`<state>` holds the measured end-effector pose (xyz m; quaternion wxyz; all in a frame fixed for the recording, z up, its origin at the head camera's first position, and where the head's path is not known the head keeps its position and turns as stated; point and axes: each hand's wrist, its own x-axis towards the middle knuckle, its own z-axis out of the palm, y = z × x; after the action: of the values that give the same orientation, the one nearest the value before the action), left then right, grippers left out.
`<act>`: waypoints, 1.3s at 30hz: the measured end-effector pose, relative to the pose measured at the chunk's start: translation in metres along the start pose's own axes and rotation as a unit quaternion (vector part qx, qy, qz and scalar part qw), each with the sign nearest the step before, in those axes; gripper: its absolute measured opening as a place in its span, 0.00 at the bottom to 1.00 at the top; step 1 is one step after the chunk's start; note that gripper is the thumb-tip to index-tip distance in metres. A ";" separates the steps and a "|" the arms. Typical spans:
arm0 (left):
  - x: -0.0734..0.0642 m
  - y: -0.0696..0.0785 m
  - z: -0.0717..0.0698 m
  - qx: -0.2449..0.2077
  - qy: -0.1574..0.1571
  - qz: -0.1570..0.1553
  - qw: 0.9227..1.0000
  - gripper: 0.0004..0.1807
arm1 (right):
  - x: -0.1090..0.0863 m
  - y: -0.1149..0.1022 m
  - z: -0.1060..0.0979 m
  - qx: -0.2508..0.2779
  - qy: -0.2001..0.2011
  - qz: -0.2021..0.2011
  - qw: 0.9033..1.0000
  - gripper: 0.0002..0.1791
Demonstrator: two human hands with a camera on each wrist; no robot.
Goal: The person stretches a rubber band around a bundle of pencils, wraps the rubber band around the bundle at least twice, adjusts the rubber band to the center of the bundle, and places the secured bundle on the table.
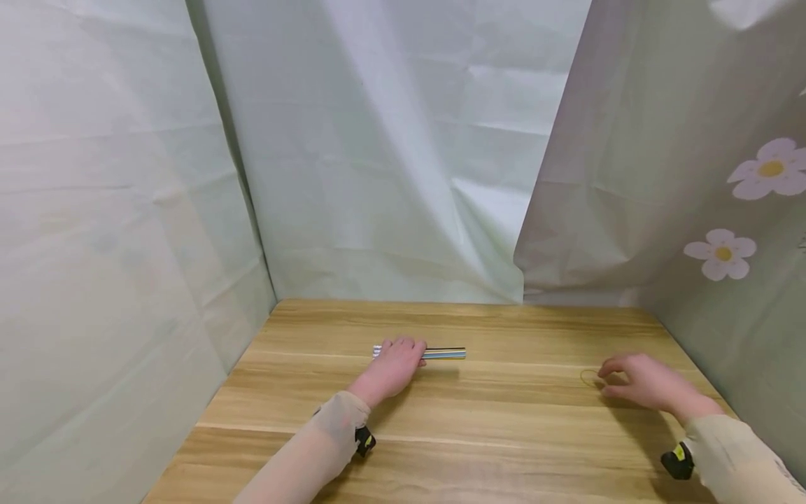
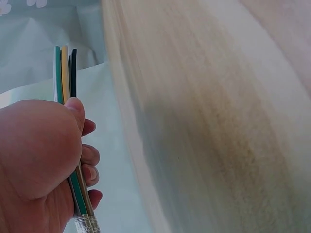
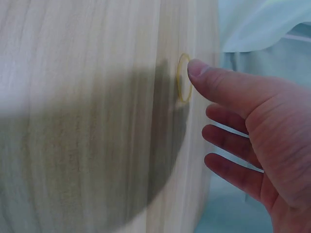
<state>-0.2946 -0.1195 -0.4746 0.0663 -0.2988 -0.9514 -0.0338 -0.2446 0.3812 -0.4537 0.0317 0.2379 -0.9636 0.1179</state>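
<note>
My left hand (image 1: pixel 393 367) grips a thin bundle of pencils (image 1: pixel 447 354) over the middle of the table. In the left wrist view, green, yellow and black pencils (image 2: pixel 65 75) stick out past the thumb, with silvery ends below the palm. Curled fingers hide the bundle's middle. On the right, a thin yellow rubber band (image 1: pixel 582 379) lies on the wood as a loose loop. My right hand (image 1: pixel 645 383) hovers at it with fingers spread and bent loosely. In the right wrist view the thumb tip overlaps the edge of the rubber band (image 3: pixel 178 82).
The wooden table (image 1: pixel 504 434) runs back to a pale cloth curtain (image 1: pixel 390 210). More cloth hangs along the left and right sides, with white flowers (image 1: pixel 720 255) printed on the right one. A small black device (image 1: pixel 678 462) sits at the right wrist.
</note>
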 end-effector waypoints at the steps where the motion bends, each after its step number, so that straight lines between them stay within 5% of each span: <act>1: 0.001 0.000 0.000 -0.002 -0.001 0.000 1.000 0.10 | -0.001 0.001 0.000 0.000 0.000 0.000 1.000 0.15; 20: 0.000 0.002 0.000 -0.005 -0.009 0.005 1.000 0.09 | -0.005 0.000 0.013 0.015 0.024 0.002 1.000 0.07; 39: -0.002 0.005 -0.001 -0.005 -0.021 0.013 1.000 0.10 | 0.004 -0.003 0.029 -0.003 0.023 -0.009 1.000 0.10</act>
<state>-0.2903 -0.1167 -0.4740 0.0451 -0.3118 -0.9485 -0.0318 -0.2472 0.3696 -0.4805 0.0556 0.2442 -0.9607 0.1200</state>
